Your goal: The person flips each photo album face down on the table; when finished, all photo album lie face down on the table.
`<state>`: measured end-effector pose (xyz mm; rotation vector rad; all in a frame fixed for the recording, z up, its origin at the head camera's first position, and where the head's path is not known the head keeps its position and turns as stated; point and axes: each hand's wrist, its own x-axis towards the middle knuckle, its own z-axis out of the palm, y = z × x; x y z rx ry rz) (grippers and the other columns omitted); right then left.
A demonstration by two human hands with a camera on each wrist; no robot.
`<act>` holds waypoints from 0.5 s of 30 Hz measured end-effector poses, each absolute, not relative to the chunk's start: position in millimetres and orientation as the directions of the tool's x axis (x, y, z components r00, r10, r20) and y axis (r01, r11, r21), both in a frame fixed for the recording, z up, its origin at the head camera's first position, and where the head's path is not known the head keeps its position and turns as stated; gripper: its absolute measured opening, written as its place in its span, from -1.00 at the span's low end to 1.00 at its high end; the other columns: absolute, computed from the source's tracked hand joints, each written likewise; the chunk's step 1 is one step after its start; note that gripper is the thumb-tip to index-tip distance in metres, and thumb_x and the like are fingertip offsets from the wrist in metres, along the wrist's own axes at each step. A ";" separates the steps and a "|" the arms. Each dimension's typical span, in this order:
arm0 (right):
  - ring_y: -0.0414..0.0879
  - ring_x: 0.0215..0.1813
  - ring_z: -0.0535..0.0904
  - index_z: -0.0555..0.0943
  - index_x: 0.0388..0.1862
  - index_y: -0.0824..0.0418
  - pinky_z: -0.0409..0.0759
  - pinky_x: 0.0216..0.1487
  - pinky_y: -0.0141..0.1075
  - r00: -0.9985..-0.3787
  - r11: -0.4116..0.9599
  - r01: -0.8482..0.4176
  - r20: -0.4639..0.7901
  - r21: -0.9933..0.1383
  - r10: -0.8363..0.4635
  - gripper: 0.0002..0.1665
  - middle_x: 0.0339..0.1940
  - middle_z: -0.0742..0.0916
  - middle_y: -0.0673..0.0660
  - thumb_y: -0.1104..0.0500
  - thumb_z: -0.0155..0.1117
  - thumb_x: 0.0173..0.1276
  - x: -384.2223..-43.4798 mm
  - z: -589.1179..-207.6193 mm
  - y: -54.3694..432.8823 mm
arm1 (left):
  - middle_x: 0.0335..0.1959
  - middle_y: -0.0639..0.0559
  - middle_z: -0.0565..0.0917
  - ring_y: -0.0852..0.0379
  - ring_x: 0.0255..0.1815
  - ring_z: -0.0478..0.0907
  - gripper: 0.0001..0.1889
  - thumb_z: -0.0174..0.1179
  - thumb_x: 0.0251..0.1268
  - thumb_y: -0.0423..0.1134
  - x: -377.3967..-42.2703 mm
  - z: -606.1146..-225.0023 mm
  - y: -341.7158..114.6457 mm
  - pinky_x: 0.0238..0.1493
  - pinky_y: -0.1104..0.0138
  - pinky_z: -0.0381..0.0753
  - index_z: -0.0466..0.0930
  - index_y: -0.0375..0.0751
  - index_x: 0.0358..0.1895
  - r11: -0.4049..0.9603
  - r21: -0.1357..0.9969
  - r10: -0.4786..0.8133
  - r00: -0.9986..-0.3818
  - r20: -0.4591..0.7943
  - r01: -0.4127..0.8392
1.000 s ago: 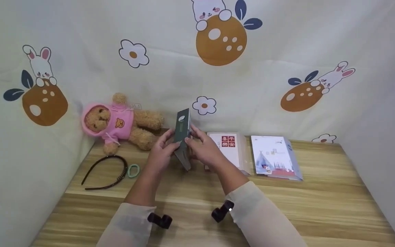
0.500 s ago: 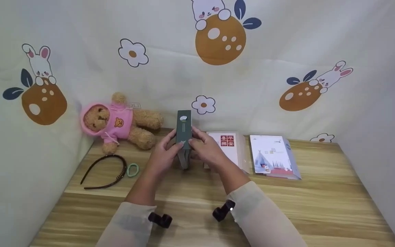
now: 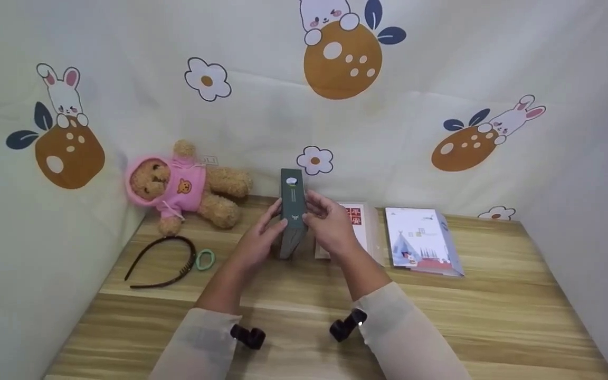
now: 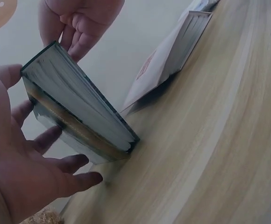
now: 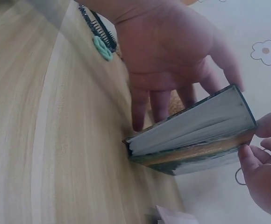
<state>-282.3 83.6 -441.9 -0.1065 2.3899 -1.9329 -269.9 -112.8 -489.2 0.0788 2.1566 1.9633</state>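
A thick dark green hardcover book (image 3: 293, 198) is upright on the wooden table, spine turned up, with its page block visible in the left wrist view. My left hand (image 3: 259, 237) holds it from the left, thumb at the spine's edge and fingers spread along the cover (image 4: 56, 121). From the other side my right hand (image 3: 333, 227) grips it, its thumb also at the spine's edge. In the right wrist view, the right hand (image 5: 268, 175) pinches the upper corner. One lower end of the book is down at the tabletop.
To the right lie a white book with red characters (image 3: 355, 243) and another with a tent picture (image 3: 415, 240). A teddy bear in a pink hoodie (image 3: 185, 190) rests against the back cloth at left. A dark headband (image 3: 190, 258) and a green hair tie (image 3: 205, 260) lie before it.
The green book has turned from slanted so its spine faces me more squarely, and it has shifted slightly right with both hands. The other objects stay put.
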 end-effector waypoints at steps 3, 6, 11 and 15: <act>0.01 0.54 0.59 0.47 0.60 0.13 0.59 0.53 -0.08 -0.997 0.222 -0.012 -0.006 -0.975 -0.083 -0.33 0.51 0.67 0.08 0.29 0.30 0.54 -283.9 -449.4 85.4 | 0.76 -0.03 0.12 -0.23 0.74 0.15 -0.33 0.14 0.51 0.36 -269.7 -491.7 -113.4 0.71 -0.29 0.16 0.23 0.62 0.63 0.220 0.973 0.156 -0.982 -0.108 -0.072; 0.05 0.50 0.62 0.49 0.59 0.17 0.60 0.52 -0.07 -0.998 0.228 -0.004 -0.010 -0.974 -0.059 -0.31 0.47 0.69 0.12 0.34 0.31 0.50 -285.9 -458.5 86.5 | 0.75 -0.12 0.14 -0.27 0.75 0.11 -0.31 0.15 0.51 0.37 -269.6 -493.9 -114.3 0.73 -0.29 0.12 0.31 0.45 0.64 0.337 0.941 0.125 -0.989 -0.075 -0.029; 0.10 0.50 0.63 0.49 0.57 0.24 0.59 0.54 -0.05 -0.998 0.248 0.014 -0.027 -0.969 -0.050 -0.29 0.46 0.69 0.21 0.37 0.32 0.45 -288.4 -471.8 85.4 | 0.73 -0.12 0.23 -0.29 0.77 0.07 -0.32 0.23 0.53 0.18 -270.5 -498.2 -116.2 0.75 -0.22 0.09 0.42 0.09 0.62 0.408 0.913 0.091 -0.995 -0.050 -0.008; 0.11 0.57 0.56 0.42 0.62 0.25 0.51 0.61 -0.03 -0.993 0.287 0.065 -0.090 -0.956 -0.074 -0.27 0.53 0.63 0.24 0.32 0.31 0.49 -286.9 -477.1 82.5 | 0.75 -0.12 0.20 -0.29 0.77 0.08 -0.29 0.29 0.48 0.10 -271.6 -500.9 -118.6 0.75 -0.19 0.12 0.42 0.00 0.62 0.465 0.885 0.100 -0.992 -0.079 -0.024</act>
